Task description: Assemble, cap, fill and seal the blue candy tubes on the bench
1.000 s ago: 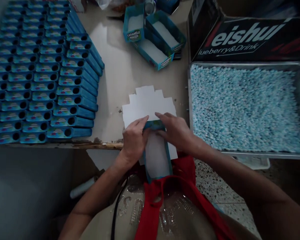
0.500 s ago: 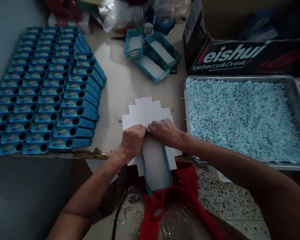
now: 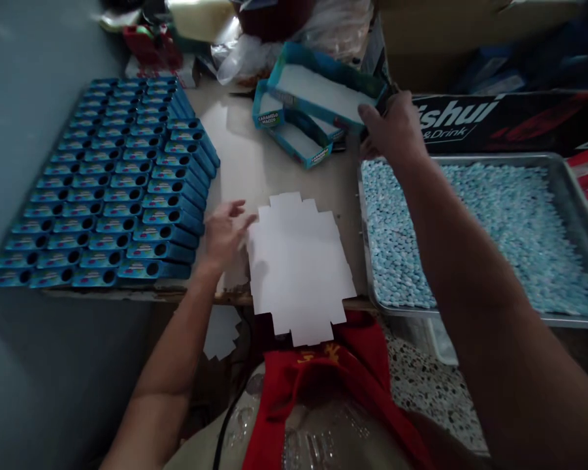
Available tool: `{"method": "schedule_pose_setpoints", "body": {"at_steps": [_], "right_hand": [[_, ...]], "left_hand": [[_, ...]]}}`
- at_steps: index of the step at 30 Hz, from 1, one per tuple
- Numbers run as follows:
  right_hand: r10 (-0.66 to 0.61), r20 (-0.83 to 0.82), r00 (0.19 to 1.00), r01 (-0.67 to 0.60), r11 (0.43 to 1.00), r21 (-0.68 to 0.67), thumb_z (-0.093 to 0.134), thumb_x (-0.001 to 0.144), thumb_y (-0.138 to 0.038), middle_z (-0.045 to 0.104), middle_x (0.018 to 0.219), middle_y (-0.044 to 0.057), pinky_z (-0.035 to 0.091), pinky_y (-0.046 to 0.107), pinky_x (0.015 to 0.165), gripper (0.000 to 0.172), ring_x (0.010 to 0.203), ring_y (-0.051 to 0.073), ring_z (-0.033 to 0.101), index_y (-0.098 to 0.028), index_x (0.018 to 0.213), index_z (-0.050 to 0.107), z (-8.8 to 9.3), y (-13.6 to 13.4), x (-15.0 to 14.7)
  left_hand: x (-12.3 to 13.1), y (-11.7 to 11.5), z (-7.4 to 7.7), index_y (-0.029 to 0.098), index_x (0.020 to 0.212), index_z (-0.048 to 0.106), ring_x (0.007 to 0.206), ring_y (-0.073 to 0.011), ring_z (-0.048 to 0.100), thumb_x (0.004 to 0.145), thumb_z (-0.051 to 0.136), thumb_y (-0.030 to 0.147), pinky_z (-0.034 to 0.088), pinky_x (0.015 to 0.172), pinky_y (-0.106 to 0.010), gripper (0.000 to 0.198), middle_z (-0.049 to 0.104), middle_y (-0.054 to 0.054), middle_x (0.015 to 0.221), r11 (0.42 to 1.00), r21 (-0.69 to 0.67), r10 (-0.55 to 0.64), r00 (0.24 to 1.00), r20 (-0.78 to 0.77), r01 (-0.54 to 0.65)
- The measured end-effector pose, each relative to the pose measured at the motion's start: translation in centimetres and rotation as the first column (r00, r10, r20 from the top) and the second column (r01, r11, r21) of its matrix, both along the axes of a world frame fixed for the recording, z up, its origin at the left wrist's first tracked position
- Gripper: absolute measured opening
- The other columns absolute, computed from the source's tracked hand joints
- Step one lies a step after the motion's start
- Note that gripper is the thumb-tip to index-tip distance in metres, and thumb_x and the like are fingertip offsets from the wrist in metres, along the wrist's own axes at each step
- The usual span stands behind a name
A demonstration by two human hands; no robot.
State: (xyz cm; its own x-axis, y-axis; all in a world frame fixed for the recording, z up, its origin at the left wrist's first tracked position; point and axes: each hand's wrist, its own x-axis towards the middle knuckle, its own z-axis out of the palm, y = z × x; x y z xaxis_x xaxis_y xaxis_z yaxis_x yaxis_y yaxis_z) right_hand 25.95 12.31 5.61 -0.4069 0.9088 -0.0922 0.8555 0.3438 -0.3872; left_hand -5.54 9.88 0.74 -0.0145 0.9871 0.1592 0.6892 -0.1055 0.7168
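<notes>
My right hand (image 3: 396, 127) reaches to the back of the table and grips the end of an open blue cardboard box (image 3: 323, 88) with a white inside. That box is held tilted above two more open blue boxes (image 3: 298, 138). My left hand (image 3: 225, 232), fingers apart and holding nothing, hovers between the stacked boxes and a flat white cardboard sheet (image 3: 298, 261). This sheet has stepped, notched edges and overhangs the table's front edge.
Rows of blue boxes with dark round holes (image 3: 112, 183) fill the table's left side. A metal tray (image 3: 365, 235) heaped with small light-blue pieces stands at the right, before a black printed carton (image 3: 519, 121). Plastic bags (image 3: 249, 62) lie at the back.
My right hand has carried the blue box from the front of the white sheet to the boxes at the back. My left hand has let go and shifted left, opening its fingers.
</notes>
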Motion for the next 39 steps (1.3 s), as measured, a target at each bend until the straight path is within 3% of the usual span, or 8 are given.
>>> {"method": "schedule_pose_setpoints", "body": {"at_steps": [6, 9, 15, 21, 25, 30, 34, 39], "right_hand": [[-0.07, -0.037, 0.997, 0.072, 0.997, 0.037, 0.079, 0.084, -0.044, 0.069, 0.114, 0.011, 0.051, 0.037, 0.091, 0.057, 0.101, 0.028, 0.067, -0.025, 0.137, 0.065, -2.9, -2.8, -1.0], [-0.153, -0.03, 0.988, 0.154, 0.988, 0.023, 0.078, 0.086, -0.043, 0.066, 0.12, 0.014, 0.052, 0.041, 0.095, 0.065, 0.105, 0.029, 0.066, -0.023, 0.145, 0.058, -4.3, -3.1, -0.6], [-0.132, 0.0, 0.991, 0.132, 0.99, 0.043, 0.088, 0.073, -0.059, 0.056, 0.134, 0.018, 0.049, 0.045, 0.1, 0.094, 0.123, 0.037, 0.056, -0.021, 0.151, 0.052, -4.8, -0.8, -1.3], [0.017, 0.122, 0.992, -0.021, 0.999, 0.028, 0.086, 0.073, -0.063, 0.059, 0.125, 0.017, 0.05, 0.045, 0.097, 0.066, 0.118, 0.037, 0.055, -0.02, 0.121, 0.073, -4.6, 1.3, -2.1], [-0.053, -0.01, 0.999, 0.054, 0.987, 0.151, 0.09, 0.073, -0.051, 0.056, 0.136, 0.016, 0.049, 0.048, 0.102, 0.06, 0.126, 0.037, 0.052, -0.021, 0.122, 0.073, -4.6, 0.3, -1.8], [-0.078, -0.286, 0.955, 0.13, 0.978, 0.166, 0.071, 0.089, -0.021, 0.069, 0.11, 0.009, 0.049, 0.04, 0.097, 0.009, 0.109, 0.026, 0.064, -0.022, 0.097, 0.076, -2.8, -1.1, -1.0], [-0.05, -0.35, 0.935, 0.12, 0.976, 0.182, 0.062, 0.093, -0.024, 0.073, 0.096, 0.006, 0.05, 0.035, 0.088, 0.013, 0.095, 0.023, 0.067, -0.023, 0.092, 0.075, -1.1, -2.7, -0.9], [-0.041, -0.278, 0.96, 0.105, 0.97, 0.218, 0.055, 0.097, -0.025, 0.076, 0.103, 0.008, 0.048, 0.033, 0.088, 0.022, 0.096, 0.023, 0.069, -0.02, 0.106, 0.075, -1.4, -3.5, -1.8]], "left_hand": [[4.4, 4.5, -1.9, 0.021, 0.117, 0.072, 0.119, -0.0342, 0.058, 0.055, 0.1, 0.044, 0.047, 0.11, -0.05, 0.072, 0.066, -0.011, 0.118, 0.946, -0.084, -0.322, 0.896, -0.305, 0.312], [4.0, 4.9, -2.1, 0.022, 0.101, 0.073, 0.121, -0.0324, 0.058, 0.06, 0.098, 0.043, 0.046, 0.113, -0.049, 0.053, 0.063, -0.011, 0.123, 0.94, -0.035, -0.333, 0.896, -0.292, 0.338], [3.5, 7.2, -2.4, 0.022, 0.119, 0.072, 0.13, -0.0371, 0.053, 0.04, 0.104, 0.044, 0.041, 0.119, -0.055, 0.088, 0.06, -0.012, 0.134, 0.943, -0.046, -0.329, 0.903, -0.276, 0.33], [4.5, 6.2, -1.5, 0.022, 0.111, 0.075, 0.115, -0.0321, 0.061, 0.052, 0.101, 0.041, 0.05, 0.108, -0.047, 0.067, 0.067, -0.01, 0.118, 0.953, -0.023, -0.294, 0.908, -0.297, 0.301], [5.1, 5.0, -0.8, 0.021, 0.107, 0.071, 0.112, -0.028, 0.064, 0.06, 0.098, 0.032, 0.053, 0.102, -0.042, 0.056, 0.07, -0.009, 0.119, 0.972, 0.061, -0.211, 0.953, -0.216, 0.228], [5.0, 5.2, 1.1, 0.022, 0.093, 0.07, 0.086, -0.0187, 0.068, 0.077, 0.086, 0.027, 0.056, 0.087, -0.035, 0.023, 0.074, -0.001, 0.093, 0.984, 0.056, -0.167, 0.985, -0.051, 0.17], [4.3, 4.6, 3.0, 0.024, 0.086, 0.073, 0.107, -0.0235, 0.069, 0.077, 0.087, 0.029, 0.055, 0.098, -0.041, 0.017, 0.075, -0.004, 0.109, 0.959, 0.185, -0.206, 0.975, -0.079, 0.217], [3.9, 3.5, 2.2, 0.024, 0.116, 0.075, 0.098, -0.0217, 0.07, 0.082, 0.081, 0.024, 0.055, 0.096, -0.038, 0.034, 0.076, -0.005, 0.104, 0.956, 0.052, -0.281, 0.951, -0.128, 0.289]]}}
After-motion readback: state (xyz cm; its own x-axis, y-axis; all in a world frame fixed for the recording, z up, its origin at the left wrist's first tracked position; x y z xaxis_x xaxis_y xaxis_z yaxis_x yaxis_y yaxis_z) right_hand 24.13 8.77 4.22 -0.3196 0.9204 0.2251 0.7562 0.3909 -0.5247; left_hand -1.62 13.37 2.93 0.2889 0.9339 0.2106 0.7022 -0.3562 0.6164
